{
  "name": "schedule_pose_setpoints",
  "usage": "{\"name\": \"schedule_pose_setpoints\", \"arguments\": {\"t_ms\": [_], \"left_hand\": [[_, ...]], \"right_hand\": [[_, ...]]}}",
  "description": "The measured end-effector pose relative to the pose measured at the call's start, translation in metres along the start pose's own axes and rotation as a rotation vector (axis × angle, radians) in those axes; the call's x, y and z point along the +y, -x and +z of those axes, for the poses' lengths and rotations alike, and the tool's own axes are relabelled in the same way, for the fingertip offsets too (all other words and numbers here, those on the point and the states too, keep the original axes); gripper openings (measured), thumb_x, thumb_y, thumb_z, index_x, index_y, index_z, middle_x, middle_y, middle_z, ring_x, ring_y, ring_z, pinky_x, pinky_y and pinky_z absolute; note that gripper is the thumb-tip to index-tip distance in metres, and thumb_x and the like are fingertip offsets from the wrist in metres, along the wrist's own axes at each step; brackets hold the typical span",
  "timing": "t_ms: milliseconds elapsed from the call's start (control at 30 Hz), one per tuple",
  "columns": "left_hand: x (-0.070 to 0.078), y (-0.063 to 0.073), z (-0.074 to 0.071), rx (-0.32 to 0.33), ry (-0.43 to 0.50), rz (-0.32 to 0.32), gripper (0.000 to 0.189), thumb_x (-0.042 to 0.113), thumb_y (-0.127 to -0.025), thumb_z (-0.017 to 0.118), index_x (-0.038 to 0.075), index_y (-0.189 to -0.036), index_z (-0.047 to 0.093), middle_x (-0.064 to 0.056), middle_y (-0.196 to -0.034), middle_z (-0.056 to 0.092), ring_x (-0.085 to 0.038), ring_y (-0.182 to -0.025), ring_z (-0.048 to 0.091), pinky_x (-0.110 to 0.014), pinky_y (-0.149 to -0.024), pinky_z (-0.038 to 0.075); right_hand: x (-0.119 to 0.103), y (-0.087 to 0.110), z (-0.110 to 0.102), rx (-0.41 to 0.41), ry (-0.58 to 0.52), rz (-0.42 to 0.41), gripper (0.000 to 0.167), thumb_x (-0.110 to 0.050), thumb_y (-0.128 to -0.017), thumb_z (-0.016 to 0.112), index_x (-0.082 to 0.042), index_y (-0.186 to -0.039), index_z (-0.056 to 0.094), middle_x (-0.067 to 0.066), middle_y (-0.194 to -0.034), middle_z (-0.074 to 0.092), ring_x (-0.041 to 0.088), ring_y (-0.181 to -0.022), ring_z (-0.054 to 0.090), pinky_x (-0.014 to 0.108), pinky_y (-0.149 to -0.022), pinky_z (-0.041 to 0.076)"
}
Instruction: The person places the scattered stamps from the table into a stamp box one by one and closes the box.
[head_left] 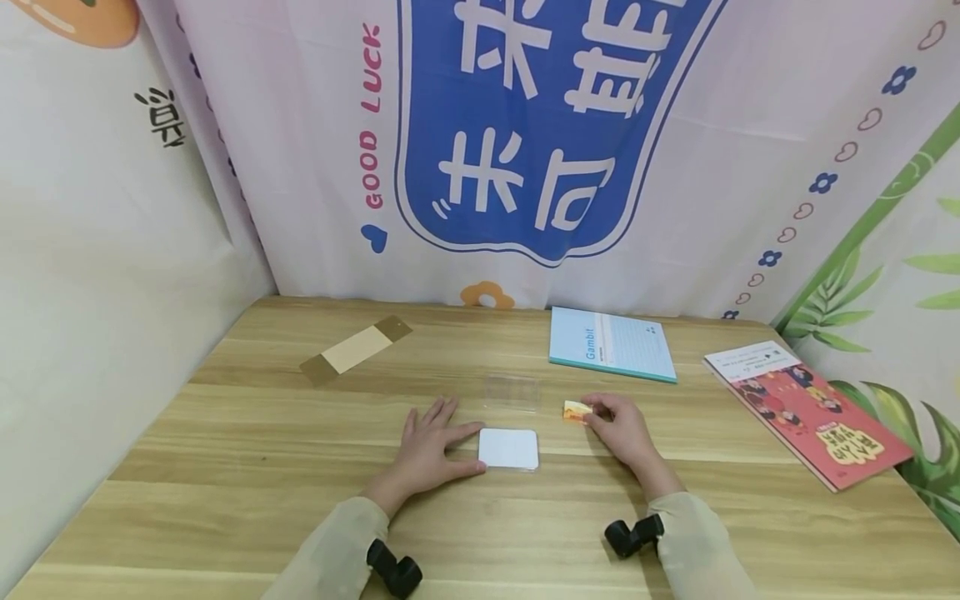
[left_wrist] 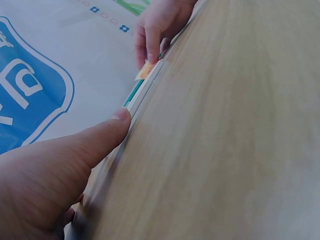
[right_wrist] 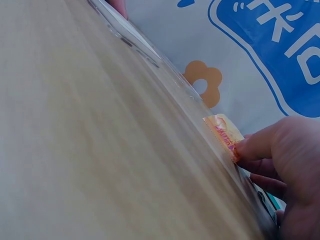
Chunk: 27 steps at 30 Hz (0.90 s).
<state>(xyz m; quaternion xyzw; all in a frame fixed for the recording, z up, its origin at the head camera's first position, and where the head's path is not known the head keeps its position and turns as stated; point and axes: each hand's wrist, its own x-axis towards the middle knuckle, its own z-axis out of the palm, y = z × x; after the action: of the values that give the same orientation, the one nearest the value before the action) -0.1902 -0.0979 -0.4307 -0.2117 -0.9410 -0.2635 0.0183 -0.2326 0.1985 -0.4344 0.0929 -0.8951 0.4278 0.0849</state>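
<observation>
A white rectangular card-like piece (head_left: 508, 449) with rounded corners lies on the wooden table, a clear rim showing along its lower edge. My left hand (head_left: 429, 450) rests at its left side with fingers spread; thumb and forefinger touch its left corners. To the right, my right hand (head_left: 621, 427) pinches a small orange-and-yellow wrapper-like piece (head_left: 573, 412) between thumb and fingers, just above or on the table. The right wrist view shows this piece (right_wrist: 223, 136) with pink-red print on it. Behind the white piece lies a transparent plastic rectangle (head_left: 512, 393).
A light-blue notebook (head_left: 611, 343) lies at the back right, and a red illustrated book (head_left: 810, 415) at the right edge. A brown-and-beige strip (head_left: 356, 349) lies at the back left. Printed cloth (head_left: 315, 167) hangs behind the table (head_left: 225, 467).
</observation>
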Motion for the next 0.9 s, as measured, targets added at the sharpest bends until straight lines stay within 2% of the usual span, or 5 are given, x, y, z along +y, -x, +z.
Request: {"name": "schedule_pose_setpoints", "arguments": {"t_ms": [367, 567, 667, 900], "left_hand": [[0.000, 0.000, -0.001, -0.003, -0.002, 0.000, 0.060, 0.059, -0.069, 0.058, 0.026, -0.120, 0.054, -0.016, -0.138, 0.023, -0.032, -0.126, 0.011, -0.057, -0.093, -0.002], [0.002, 0.000, -0.002, -0.006, 0.001, -0.003, 0.059, 0.057, -0.069, 0.059, 0.026, -0.119, 0.054, -0.017, -0.137, 0.023, -0.033, -0.126, 0.011, -0.057, -0.093, -0.002], [0.003, 0.000, -0.002, -0.006, 0.003, -0.007, 0.059, 0.057, -0.069, 0.059, 0.026, -0.119, 0.054, -0.016, -0.138, 0.023, -0.033, -0.126, 0.011, -0.057, -0.093, -0.002], [0.001, 0.000, -0.001, -0.002, -0.007, -0.001, 0.060, 0.058, -0.069, 0.058, 0.026, -0.120, 0.054, -0.016, -0.138, 0.023, -0.032, -0.126, 0.011, -0.057, -0.093, -0.002]], "right_hand": [[-0.004, -0.005, -0.007, -0.003, -0.029, 0.108, 0.021, -0.008, -0.081, 0.058, -0.003, -0.102, 0.062, 0.008, -0.089, 0.057, 0.021, -0.085, 0.050, 0.037, -0.075, 0.040], [-0.016, -0.008, -0.014, -0.004, -0.031, 0.068, 0.021, -0.010, -0.082, 0.058, -0.004, -0.102, 0.062, 0.009, -0.091, 0.059, 0.023, -0.092, 0.050, 0.040, -0.079, 0.038], [-0.027, -0.008, -0.014, -0.013, -0.051, 0.076, 0.021, -0.012, -0.082, 0.058, -0.006, -0.102, 0.063, 0.007, -0.091, 0.059, 0.022, -0.093, 0.049, 0.041, -0.080, 0.036], [-0.051, -0.006, -0.002, -0.005, -0.115, 0.058, 0.018, -0.006, -0.079, 0.060, -0.004, -0.097, 0.064, 0.006, -0.088, 0.060, 0.020, -0.086, 0.051, 0.032, -0.072, 0.041]]}}
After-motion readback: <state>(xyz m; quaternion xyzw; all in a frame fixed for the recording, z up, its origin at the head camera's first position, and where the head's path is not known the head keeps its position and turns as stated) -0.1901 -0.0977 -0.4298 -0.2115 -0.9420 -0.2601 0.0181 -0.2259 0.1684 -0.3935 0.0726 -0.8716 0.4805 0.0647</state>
